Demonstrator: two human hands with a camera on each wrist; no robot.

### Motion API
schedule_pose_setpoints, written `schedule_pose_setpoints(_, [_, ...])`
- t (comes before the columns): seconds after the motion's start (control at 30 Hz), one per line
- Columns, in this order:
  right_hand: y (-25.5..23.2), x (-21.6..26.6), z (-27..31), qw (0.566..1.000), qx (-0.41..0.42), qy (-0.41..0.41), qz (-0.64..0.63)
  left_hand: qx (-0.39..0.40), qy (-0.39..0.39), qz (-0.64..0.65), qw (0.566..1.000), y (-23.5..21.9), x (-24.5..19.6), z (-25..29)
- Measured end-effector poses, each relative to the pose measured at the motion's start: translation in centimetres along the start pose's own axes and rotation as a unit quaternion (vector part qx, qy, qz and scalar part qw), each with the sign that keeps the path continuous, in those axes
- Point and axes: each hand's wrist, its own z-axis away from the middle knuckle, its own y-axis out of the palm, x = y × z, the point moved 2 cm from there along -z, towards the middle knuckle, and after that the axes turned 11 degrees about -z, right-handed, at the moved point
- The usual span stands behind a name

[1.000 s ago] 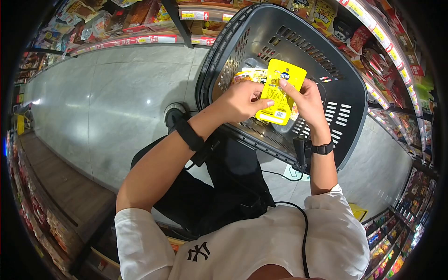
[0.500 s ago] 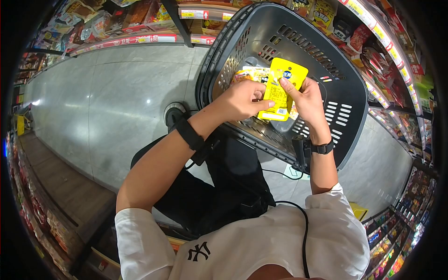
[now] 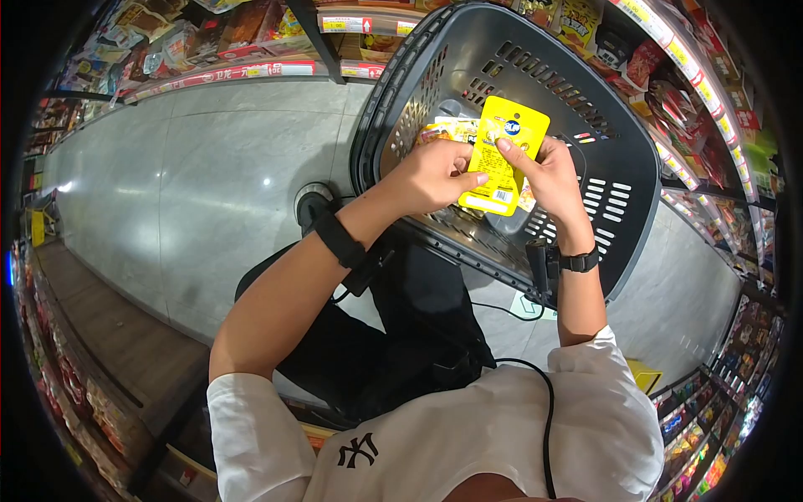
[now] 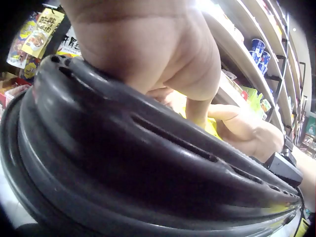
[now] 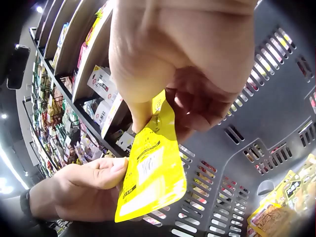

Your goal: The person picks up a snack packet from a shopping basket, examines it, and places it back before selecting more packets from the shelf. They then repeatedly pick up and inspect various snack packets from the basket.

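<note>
A bright yellow snack packet (image 3: 499, 180), printed with small text and a barcode, is held over the dark grey shopping basket (image 3: 615, 259). My right hand (image 3: 554, 177) grips its right edge, thumb across the printed face. On the opposite edge, low down, my left hand (image 3: 435, 177) pinches it with the thumb in front. The right wrist view shows the packet (image 5: 155, 173) slightly bent, both thumbs on it. In the left wrist view the basket wall hides most of the packet. Other food packets (image 3: 446, 131) lie in the basket, partly covered by the left hand.
Shelves with price labels (image 3: 288, 69) and packaged snacks run along the back and right (image 3: 648, 67). More goods line the left edge (image 3: 67, 376). Grey floor tiles (image 3: 226, 192) stretch to the left, and a black cable (image 3: 548, 418) hangs over the white shirt.
The yellow packet has shifted slightly upward in the head view, and its tilt has changed a little. Both hands keep their hold on it, and the basket stays where it was.
</note>
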Motion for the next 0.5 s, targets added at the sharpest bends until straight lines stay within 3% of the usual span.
schedule_pose_setpoints(0.33, [0.6, 0.6, 0.1, 1.0, -0.01, 0.012, 0.022, 0.003, 0.021, 0.045, 0.999, 0.2, -1.1, 0.3])
schedule_pose_setpoints(0.5, [0.4, 0.7, 0.1, 1.0, 0.003, 0.024, -0.005, -0.013, -0.005, -0.002, 1.0, -0.1, -0.5, 0.2])
